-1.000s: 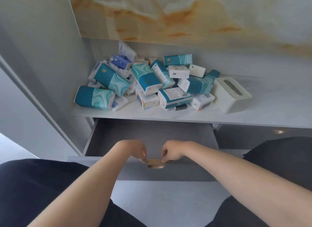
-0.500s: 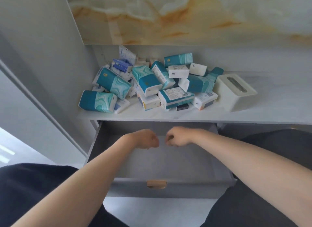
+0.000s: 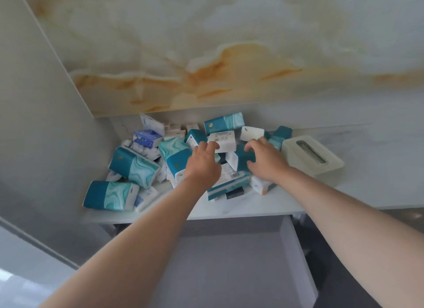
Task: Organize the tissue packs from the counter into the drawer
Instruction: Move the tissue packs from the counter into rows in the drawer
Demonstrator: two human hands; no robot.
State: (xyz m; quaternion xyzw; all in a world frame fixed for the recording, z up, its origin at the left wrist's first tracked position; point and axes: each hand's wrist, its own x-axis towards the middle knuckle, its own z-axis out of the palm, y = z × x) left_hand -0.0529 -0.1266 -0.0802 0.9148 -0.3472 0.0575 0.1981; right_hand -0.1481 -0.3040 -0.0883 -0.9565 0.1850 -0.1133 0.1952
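Observation:
A heap of tissue packs lies on the white counter, mostly teal marbled ones with some white ones. Both of my hands are over the middle of the heap. My left hand reaches forward with straight fingers, its fingertips touching the left edge of the white pack. My right hand has fingers and thumb curled round a teal pack that still lies in the heap. Below the counter the grey drawer stands pulled out, with nothing visible inside.
A white tissue box with a slot in its lid stands right of the heap, close to my right hand. A grey side wall closes the counter on the left, and a marbled panel hangs above it.
Both hands let go of the drawer handle after pulling the drawer out, then rose to the counter and now sit on the heap of packs.

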